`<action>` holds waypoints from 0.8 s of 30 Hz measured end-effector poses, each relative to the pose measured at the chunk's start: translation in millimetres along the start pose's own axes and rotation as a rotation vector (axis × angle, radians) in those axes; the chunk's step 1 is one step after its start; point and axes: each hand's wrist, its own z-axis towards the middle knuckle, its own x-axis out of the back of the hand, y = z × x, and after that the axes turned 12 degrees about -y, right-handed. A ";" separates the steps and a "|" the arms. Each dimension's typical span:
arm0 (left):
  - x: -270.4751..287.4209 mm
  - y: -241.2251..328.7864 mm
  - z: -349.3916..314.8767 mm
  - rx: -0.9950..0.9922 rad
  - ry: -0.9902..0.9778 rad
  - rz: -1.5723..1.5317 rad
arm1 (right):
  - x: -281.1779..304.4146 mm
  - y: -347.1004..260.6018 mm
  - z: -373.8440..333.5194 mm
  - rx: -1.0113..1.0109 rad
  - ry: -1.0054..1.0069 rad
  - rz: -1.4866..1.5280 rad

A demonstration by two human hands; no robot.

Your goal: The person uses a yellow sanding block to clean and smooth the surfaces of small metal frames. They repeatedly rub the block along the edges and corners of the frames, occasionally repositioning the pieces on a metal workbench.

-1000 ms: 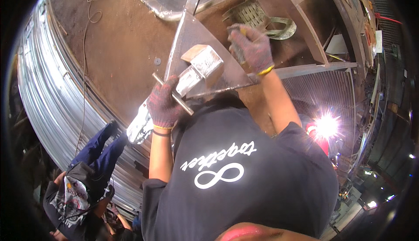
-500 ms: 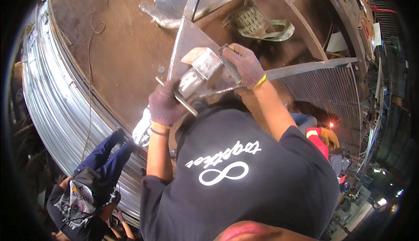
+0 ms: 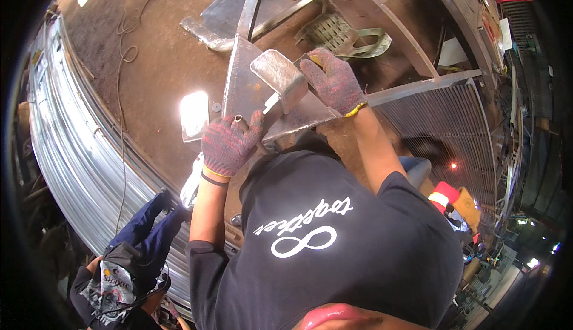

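Observation:
Both of my hands wear dark, red-tinged knit gloves. My left hand (image 3: 230, 145) is closed around a short metal tube (image 3: 238, 118), whose open end shows above the fingers. My right hand (image 3: 335, 82) is bent at the right side of a folded metal bracket (image 3: 279, 74) with rounded corners. A dark flat plate shows only as a thin edge by its fingers; the glove hides the rest. The bracket stands over a triangular steel plate (image 3: 243, 85) joined to curved frame bars. Beside my left hand is a bright rounded metal plate (image 3: 194, 115).
Shiny long metal profiles (image 3: 77, 133) lie at left, with a person (image 3: 119, 270) beside them. A broken plastic chair (image 3: 340, 34), a sheet panel (image 3: 239, 7) and a cable (image 3: 122, 61) lie on the floor. At right are a ribbed panel (image 3: 441, 127) and a small glow (image 3: 453, 165).
The bracket has turned so its broad face shows upward. My left hand has lowered slightly and its tube now points upward. My right hand has turned, hiding most of the dark plate.

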 end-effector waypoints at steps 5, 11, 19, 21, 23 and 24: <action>-3.8 4.6 0.9 -0.015 -0.114 -0.030 | -11.2 -15.9 1.8 -0.046 0.004 -0.156; 4.6 25.2 -5.1 0.028 -0.155 0.035 | -25.1 -21.8 13.5 0.050 -0.138 -0.395; 2.1 19.5 0.5 -0.036 -0.109 0.031 | -28.0 -15.6 40.7 0.382 -0.247 -0.895; 2.8 25.5 -6.0 -0.054 -0.118 0.076 | -21.9 8.6 60.1 0.321 -0.172 -0.944; 3.4 26.5 -9.8 -0.055 -0.167 0.055 | -25.7 -39.2 38.4 0.217 -0.324 -1.038; 2.7 23.8 -5.9 -0.048 -0.170 0.060 | -27.4 -63.2 32.6 0.180 -0.384 -1.100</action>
